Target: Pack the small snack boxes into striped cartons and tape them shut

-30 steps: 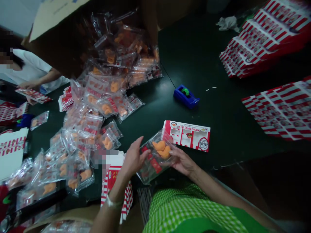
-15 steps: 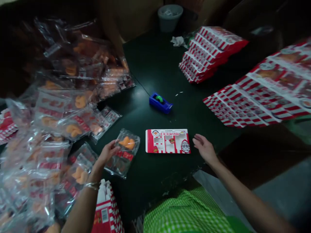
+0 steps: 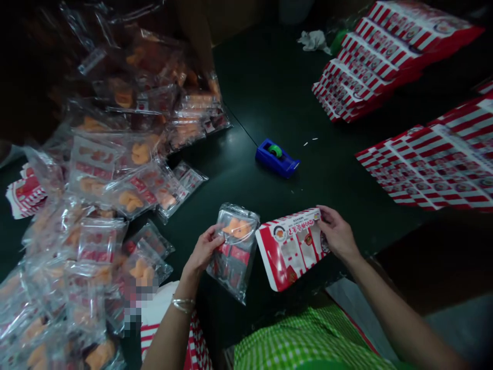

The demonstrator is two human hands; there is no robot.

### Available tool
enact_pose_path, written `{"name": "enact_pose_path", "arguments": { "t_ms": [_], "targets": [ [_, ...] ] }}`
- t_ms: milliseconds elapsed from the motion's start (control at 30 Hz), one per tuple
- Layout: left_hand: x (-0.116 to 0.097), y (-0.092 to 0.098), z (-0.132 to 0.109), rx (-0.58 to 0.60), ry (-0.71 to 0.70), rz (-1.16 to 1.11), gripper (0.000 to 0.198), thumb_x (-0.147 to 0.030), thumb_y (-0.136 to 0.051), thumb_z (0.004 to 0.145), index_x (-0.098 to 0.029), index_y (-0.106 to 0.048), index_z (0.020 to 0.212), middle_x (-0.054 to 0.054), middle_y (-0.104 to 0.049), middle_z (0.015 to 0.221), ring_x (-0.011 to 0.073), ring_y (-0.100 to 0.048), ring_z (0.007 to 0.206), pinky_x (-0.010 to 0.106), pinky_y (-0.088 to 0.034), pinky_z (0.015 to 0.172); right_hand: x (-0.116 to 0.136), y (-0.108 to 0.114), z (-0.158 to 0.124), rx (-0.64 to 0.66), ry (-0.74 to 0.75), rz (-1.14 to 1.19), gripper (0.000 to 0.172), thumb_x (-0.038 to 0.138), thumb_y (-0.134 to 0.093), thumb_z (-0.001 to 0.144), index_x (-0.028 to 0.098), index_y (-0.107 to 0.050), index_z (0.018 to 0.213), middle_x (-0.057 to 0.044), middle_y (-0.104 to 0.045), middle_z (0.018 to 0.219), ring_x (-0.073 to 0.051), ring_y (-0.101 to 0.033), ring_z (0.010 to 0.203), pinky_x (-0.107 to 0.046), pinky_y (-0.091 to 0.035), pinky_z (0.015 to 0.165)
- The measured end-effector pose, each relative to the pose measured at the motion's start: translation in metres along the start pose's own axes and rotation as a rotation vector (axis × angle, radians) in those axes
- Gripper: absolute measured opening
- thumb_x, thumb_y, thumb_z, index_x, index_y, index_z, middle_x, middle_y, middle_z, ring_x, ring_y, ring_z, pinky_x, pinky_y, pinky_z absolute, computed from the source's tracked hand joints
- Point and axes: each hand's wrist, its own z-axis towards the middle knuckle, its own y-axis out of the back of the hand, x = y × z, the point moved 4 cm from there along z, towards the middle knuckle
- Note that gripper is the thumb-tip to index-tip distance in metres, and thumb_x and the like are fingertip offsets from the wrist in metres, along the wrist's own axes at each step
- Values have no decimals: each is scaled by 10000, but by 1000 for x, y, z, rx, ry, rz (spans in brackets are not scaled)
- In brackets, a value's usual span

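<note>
My left hand (image 3: 205,250) pinches the left side of a clear plastic packet (image 3: 235,249) with orange pieces at its top and red and dark pieces below. Close to its right, my right hand (image 3: 337,231) grips the right end of a red and white printed carton (image 3: 289,246) with cut-out windows. The carton's left end points toward the packet; a small gap parts them. Whether the carton's end flap is open is hard to make out.
Many similar packets (image 3: 131,200) lie heaped at left. A blue tape dispenser (image 3: 276,158) stands mid-table. Striped cartons are stacked at the back right (image 3: 370,61) and right (image 3: 435,159). More cartons (image 3: 198,339) stand beside my left forearm. Crumpled white tissue (image 3: 314,41) lies at the back.
My right hand has taken hold of the carton and tilted it up off the table. My left hand has brought the packet rightward, closer to the carton. The view has shifted.
</note>
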Motion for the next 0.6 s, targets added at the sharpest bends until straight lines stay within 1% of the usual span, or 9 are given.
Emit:
{"name": "enact_pose_path", "arguments": {
  "t_ms": [67,100,167,233,333,400,500,533,600],
  "targets": [
    [-4,2,-9,-77,-33,34,650,-350,-862,590,-152,-590,1147,-28,-654,751,95,-574,623,195,-459,626,9,-1,-1,70,1,-18,550,447,-573,756,176,-555,1235,-136,-678,1091,-279,-652,982,-407,-542,829],
    [-6,3,-15,-91,-38,56,650,-344,-865,588,-147,-591,1144,-43,-629,701,81,-546,586,179,-434,588,13,-1,-2,78,9,-51,550,450,-554,773,170,-547,1246,-136,-682,1066,-275,-658,953,-405,-544,814],
    [-8,3,-32,-56,-12,56,635,-343,-856,612,-147,-592,1155,-42,-620,694,80,-538,584,177,-425,582,23,1,-4,46,49,-139,526,428,-506,808,165,-535,1262,-135,-675,1087,-271,-653,955,-412,-530,844],
    [-8,0,-51,-16,8,13,604,-349,-839,643,-158,-597,1162,-27,-632,729,94,-557,619,191,-440,611,33,2,-5,0,108,-295,480,364,-449,838,179,-524,1274,-128,-652,1161,-264,-639,993,-414,-503,898],
    [-6,-4,-77,18,9,-10,559,-345,-827,665,-168,-616,1151,-23,-629,729,103,-563,634,199,-446,628,46,-2,-6,0,140,-538,476,255,-386,846,162,-490,1301,-138,-639,1192,-264,-635,996,-412,-488,910],
    [-4,-10,-89,87,17,-1,536,-348,-812,684,-172,-627,1155,1,-658,798,128,-592,696,220,-466,669,53,-8,-6,21,125,-643,496,203,-359,843,120,-463,1321,-165,-643,1162,-276,-635,985,-416,-483,899],
    [-1,-16,-98,180,-11,60,493,-336,-784,717,-184,-639,1164,47,-685,999,193,-626,881,264,-486,782,60,-17,-2,71,104,-759,535,150,-355,837,77,-419,1363,-200,-622,1171,-295,-616,1025,-417,-459,915],
    [1,-18,-98,197,-30,89,502,-328,-770,736,-196,-624,1198,49,-683,1031,206,-625,930,272,-485,812,62,-21,-1,91,95,-799,550,144,-360,839,74,-398,1383,-209,-615,1172,-302,-613,1027,-418,-456,909],
    [6,-22,-95,236,-60,126,573,-315,-726,786,-242,-535,1321,45,-674,1091,225,-609,1028,297,-474,883,63,-27,2,133,67,-871,576,151,-369,851,83,-353,1423,-219,-610,1161,-314,-615,1005,-420,-460,876]
  ]
}}
